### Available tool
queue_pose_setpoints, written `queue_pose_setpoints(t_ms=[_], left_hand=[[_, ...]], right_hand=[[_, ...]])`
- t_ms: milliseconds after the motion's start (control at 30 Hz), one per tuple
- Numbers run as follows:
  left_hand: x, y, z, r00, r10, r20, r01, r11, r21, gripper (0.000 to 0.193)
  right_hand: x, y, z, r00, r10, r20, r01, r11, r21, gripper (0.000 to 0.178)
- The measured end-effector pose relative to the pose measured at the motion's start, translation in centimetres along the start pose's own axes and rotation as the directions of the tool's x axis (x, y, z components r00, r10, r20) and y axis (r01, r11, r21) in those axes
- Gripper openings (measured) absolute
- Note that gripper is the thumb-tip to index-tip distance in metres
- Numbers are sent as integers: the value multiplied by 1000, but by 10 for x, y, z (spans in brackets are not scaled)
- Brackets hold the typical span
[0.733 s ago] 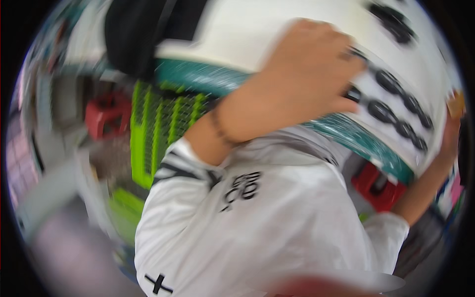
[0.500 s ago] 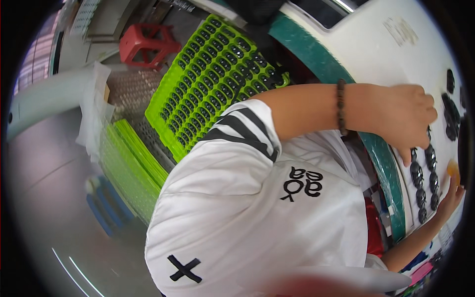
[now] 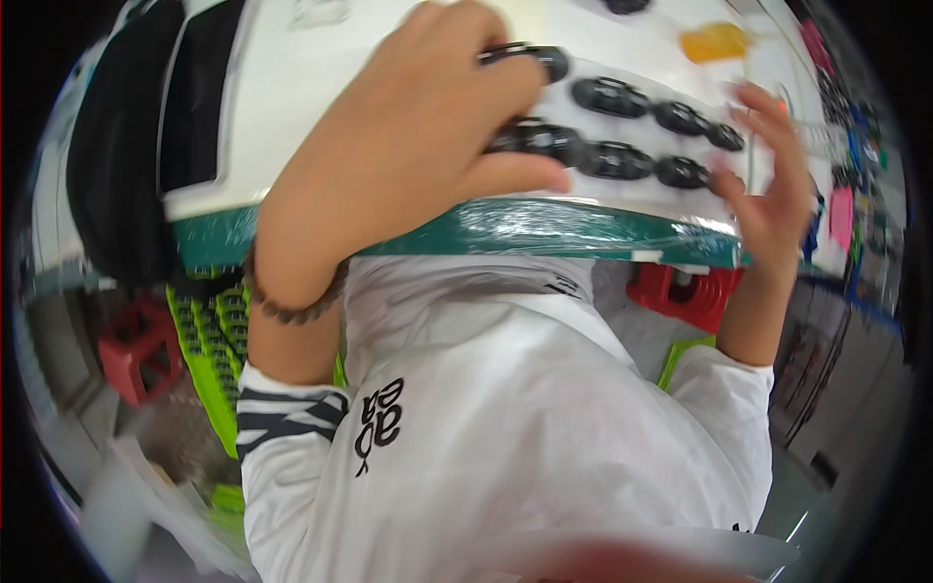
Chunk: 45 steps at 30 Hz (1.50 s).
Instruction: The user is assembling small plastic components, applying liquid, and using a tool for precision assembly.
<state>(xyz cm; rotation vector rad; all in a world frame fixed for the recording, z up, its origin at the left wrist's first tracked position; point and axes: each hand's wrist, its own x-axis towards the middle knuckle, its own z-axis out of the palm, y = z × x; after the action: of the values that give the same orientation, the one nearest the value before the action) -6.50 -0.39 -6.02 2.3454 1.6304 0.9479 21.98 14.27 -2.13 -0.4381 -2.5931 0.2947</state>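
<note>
Two rows of glossy black oval parts (image 3: pixel 610 97), with raised bars on top, lie on a white strip along the pale tabletop (image 3: pixel 292 117). My left hand (image 3: pixel 418 126), a beaded bracelet at its wrist, bends over the left end of the rows. Its fingers curl round a black oval part (image 3: pixel 546 62); the thumb reaches out over the lower row, and some fingertips are hidden. At the other end, my right hand (image 3: pixel 773 180) is slightly blurred, fingers apart, thumb beside the last part in the lower row (image 3: pixel 683 172). It holds nothing visible.
A yellow object (image 3: pixel 714 42) lies beyond the rows. Green edging (image 3: pixel 583 225) under clear film borders the table. A dark flat panel (image 3: pixel 201 92) and a black padded item (image 3: pixel 121 146) are left. Below stand a red stool (image 3: pixel 141 350), a green tray (image 3: pixel 209 360) and a red container (image 3: pixel 685 291).
My view has swung right and toward the table, bringing both hands and the rows nearer the middle. My right hand now shows apart from the yellow object.
</note>
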Motion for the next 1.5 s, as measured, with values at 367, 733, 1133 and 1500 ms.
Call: queue_pose_setpoints(t_ms=[367, 733, 1133, 1500], left_hand=[[-74, 29, 16, 978, 163, 127, 30, 499, -866, 62], [-177, 77, 71, 899, -437, 11, 48, 74, -996, 58], [-478, 159, 41, 138, -987, -79, 463, 135, -876, 55], [-633, 59, -74, 158, -970, -186, 885, 55, 463, 49]], right_hand=[[25, -7, 42, 917, -92, 389, 52, 992, 113, 36], [15, 25, 34, 940, -60, 337, 58, 998, 17, 34], [34, -186, 188, 559, -349, 752, -376, 702, 605, 37], [68, -460, 498, 638, -655, 406, 43, 556, 830, 42]])
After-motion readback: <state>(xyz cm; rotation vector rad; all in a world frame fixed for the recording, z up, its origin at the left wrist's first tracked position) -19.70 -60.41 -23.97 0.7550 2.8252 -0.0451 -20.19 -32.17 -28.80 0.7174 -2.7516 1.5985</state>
